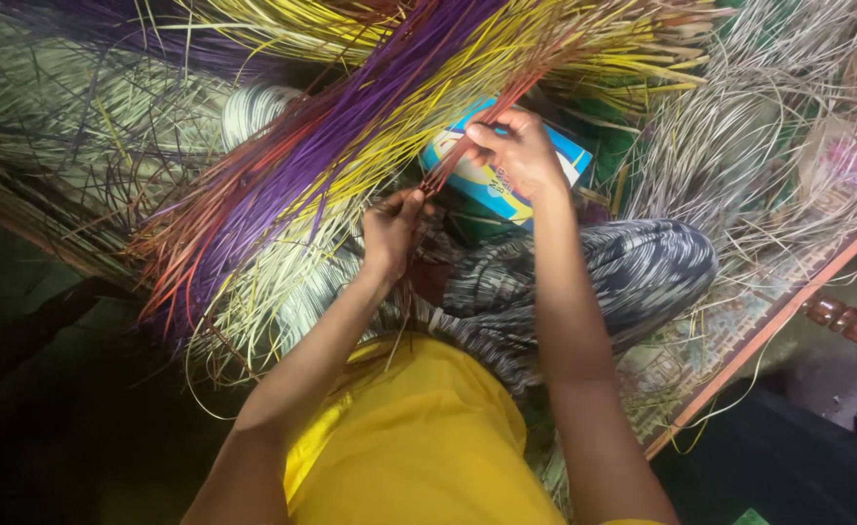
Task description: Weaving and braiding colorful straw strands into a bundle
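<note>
Two bare hands work at the centre of the head view, above the person's crossed legs in grey-and-white patterned trousers (594, 282) and a yellow shirt (419, 447).

Right hand (516, 151): raised, back of hand toward the camera; thumb and forefinger pressed together, pinching a thin bunch of reddish-brown reed strips (467, 146) near its upper part. The remaining fingers curl loosely inward.

Left hand (392, 226): lower and just beside the right, fingers bent and closed on the bottom end of the same reddish-brown strips, thumb on top.

Reddish-brown strips: run diagonally from the left hand up through the right hand toward the top of the view, where they merge into a larger sheaf.

Sheaf of long dyed strips, purple (351, 126), yellow (467, 68) and red-orange (195, 243): fans from the top centre down to the left, lying across the person's left knee.

Flat blue-and-yellow cardboard box (487, 180): lies directly behind the right hand, partly covered by it.

Loose pale undyed strips (740, 146): heaped in tangled coils to the right; more, greenish-grey, at upper left.

Woven patterned mat with an orange border (740, 331): beneath the person, its edge running diagonally at lower right.

Turned dark wooden furniture leg (852, 326): just beyond the mat's edge, far right.
</note>
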